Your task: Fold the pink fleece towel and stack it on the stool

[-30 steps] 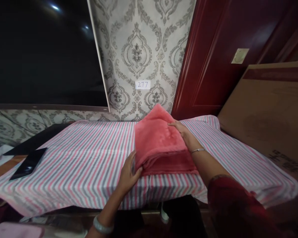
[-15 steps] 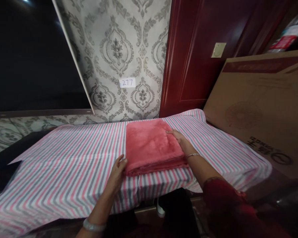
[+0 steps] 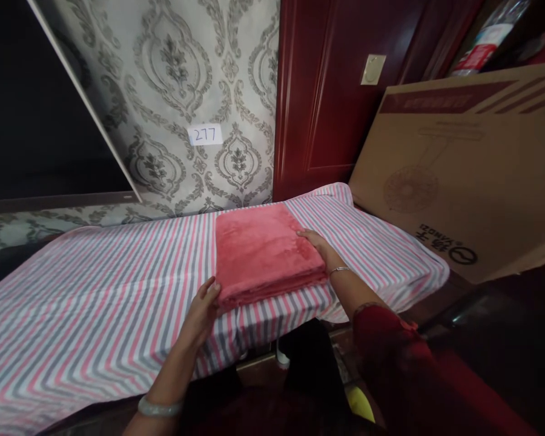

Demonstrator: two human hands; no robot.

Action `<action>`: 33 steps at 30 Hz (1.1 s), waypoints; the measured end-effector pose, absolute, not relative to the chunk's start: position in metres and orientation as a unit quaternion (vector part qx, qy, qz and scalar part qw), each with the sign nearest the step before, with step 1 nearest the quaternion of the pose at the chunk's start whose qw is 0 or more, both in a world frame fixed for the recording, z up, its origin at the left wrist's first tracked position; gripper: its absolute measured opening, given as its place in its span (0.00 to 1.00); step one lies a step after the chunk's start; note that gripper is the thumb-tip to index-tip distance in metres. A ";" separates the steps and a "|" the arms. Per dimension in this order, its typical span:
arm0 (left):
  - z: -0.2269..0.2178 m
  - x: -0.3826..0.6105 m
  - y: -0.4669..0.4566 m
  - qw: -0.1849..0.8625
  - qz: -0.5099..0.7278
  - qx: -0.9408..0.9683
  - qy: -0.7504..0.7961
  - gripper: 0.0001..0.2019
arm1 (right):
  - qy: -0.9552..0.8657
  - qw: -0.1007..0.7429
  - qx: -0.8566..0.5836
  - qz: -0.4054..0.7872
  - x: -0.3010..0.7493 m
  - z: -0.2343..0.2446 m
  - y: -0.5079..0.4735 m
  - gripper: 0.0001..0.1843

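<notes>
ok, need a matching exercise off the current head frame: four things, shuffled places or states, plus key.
Things
1. pink plush cloth
2. number slip
3. cardboard box
4. left hand

Places or states
A. brown, with dark lettering, at the right of the view
B. at the pink plush cloth's near left corner
C. folded, lying on the striped cover
D. on the patterned wallpaper

Pairs
1-C
2-D
3-A
4-B
</notes>
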State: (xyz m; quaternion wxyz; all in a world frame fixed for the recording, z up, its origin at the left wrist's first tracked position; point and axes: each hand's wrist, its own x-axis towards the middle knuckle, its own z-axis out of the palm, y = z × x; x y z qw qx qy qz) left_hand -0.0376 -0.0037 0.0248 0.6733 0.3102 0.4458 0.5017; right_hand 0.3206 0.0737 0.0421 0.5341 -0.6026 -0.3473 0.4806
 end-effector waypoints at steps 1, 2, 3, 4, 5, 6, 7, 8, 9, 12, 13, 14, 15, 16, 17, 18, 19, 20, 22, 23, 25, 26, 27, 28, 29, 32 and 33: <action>0.025 -0.037 -0.004 0.679 0.504 0.305 0.438 0.32 | -0.347 0.535 -0.598 0.485 0.321 0.042 0.073 0.17; 0.025 -0.036 -0.005 0.683 0.507 0.302 0.430 0.31 | -0.346 0.537 -0.594 0.489 0.321 0.042 0.073 0.18; 0.026 -0.035 -0.006 0.687 0.509 0.301 0.423 0.30 | -0.345 0.539 -0.591 0.492 0.322 0.043 0.073 0.21; 0.026 -0.035 -0.006 0.688 0.509 0.302 0.419 0.29 | -0.345 0.542 -0.586 0.494 0.324 0.044 0.071 0.24; 0.027 -0.034 -0.007 0.689 0.509 0.302 0.419 0.28 | -0.345 0.545 -0.580 0.497 0.326 0.045 0.068 0.27; 0.028 -0.033 -0.007 0.687 0.507 0.303 0.424 0.27 | -0.347 0.546 -0.572 0.503 0.329 0.044 0.065 0.30; 0.029 -0.031 -0.007 0.683 0.504 0.306 0.431 0.26 | -0.355 0.545 -0.562 0.511 0.332 0.043 0.060 0.34; 0.031 -0.030 -0.007 0.678 0.500 0.312 0.438 0.25 | -0.367 0.539 -0.550 0.521 0.336 0.040 0.055 0.37; 0.032 -0.028 -0.007 0.674 0.496 0.321 0.443 0.24 | -0.382 0.531 -0.540 0.529 0.339 0.037 0.050 0.40; 0.033 -0.022 -0.006 0.669 0.484 0.354 0.440 0.24 | -0.418 0.506 -0.549 0.518 0.348 0.025 0.037 0.47; 0.033 -0.021 -0.006 0.667 0.483 0.361 0.438 0.25 | -0.422 0.504 -0.563 0.501 0.349 0.022 0.034 0.48; 0.032 -0.020 -0.005 0.663 0.485 0.364 0.439 0.26 | -0.424 0.504 -0.578 0.481 0.349 0.019 0.032 0.48; 0.031 -0.020 -0.005 0.659 0.488 0.365 0.441 0.27 | -0.425 0.505 -0.591 0.463 0.349 0.017 0.029 0.47; 0.030 -0.019 -0.005 0.655 0.490 0.367 0.443 0.28 | -0.425 0.505 -0.602 0.450 0.348 0.017 0.028 0.46; 0.029 -0.019 -0.005 0.653 0.491 0.368 0.444 0.28 | -0.425 0.504 -0.608 0.442 0.347 0.017 0.026 0.44; 0.028 -0.020 -0.004 0.652 0.492 0.368 0.444 0.28 | -0.427 0.502 -0.609 0.442 0.345 0.019 0.023 0.43; 0.027 -0.020 -0.004 0.652 0.494 0.367 0.443 0.27 | -0.430 0.500 -0.606 0.446 0.344 0.021 0.021 0.43; 0.027 -0.020 -0.005 0.652 0.496 0.364 0.442 0.26 | -0.435 0.497 -0.598 0.454 0.343 0.024 0.018 0.43; 0.028 -0.021 -0.005 0.655 0.501 0.356 0.440 0.25 | -0.461 0.489 -0.574 0.468 0.341 0.031 0.012 0.46; 0.029 -0.021 -0.006 0.656 0.501 0.353 0.440 0.24 | -0.478 0.487 -0.562 0.466 0.340 0.034 0.010 0.48; 0.030 -0.021 -0.006 0.659 0.499 0.352 0.440 0.23 | -0.514 0.493 -0.547 0.440 0.340 0.038 0.007 0.49; 0.031 -0.020 -0.007 0.659 0.497 0.353 0.441 0.23 | -0.526 0.498 -0.545 0.423 0.341 0.039 0.006 0.48; 0.031 -0.020 -0.007 0.659 0.495 0.354 0.442 0.23 | -0.532 0.501 -0.546 0.410 0.342 0.038 0.006 0.47; 0.031 -0.020 -0.007 0.660 0.493 0.356 0.442 0.24 | -0.532 0.498 -0.553 0.404 0.343 0.036 0.006 0.46; 0.031 -0.020 -0.007 0.662 0.490 0.357 0.441 0.24 | -0.529 0.489 -0.566 0.401 0.344 0.033 0.007 0.46; 0.030 -0.020 -0.006 0.664 0.490 0.355 0.439 0.25 | -0.507 0.449 -0.632 0.377 0.347 0.023 0.008 0.48; 0.030 -0.020 -0.006 0.664 0.492 0.353 0.438 0.26 | -0.500 0.438 -0.655 0.361 0.349 0.019 0.008 0.48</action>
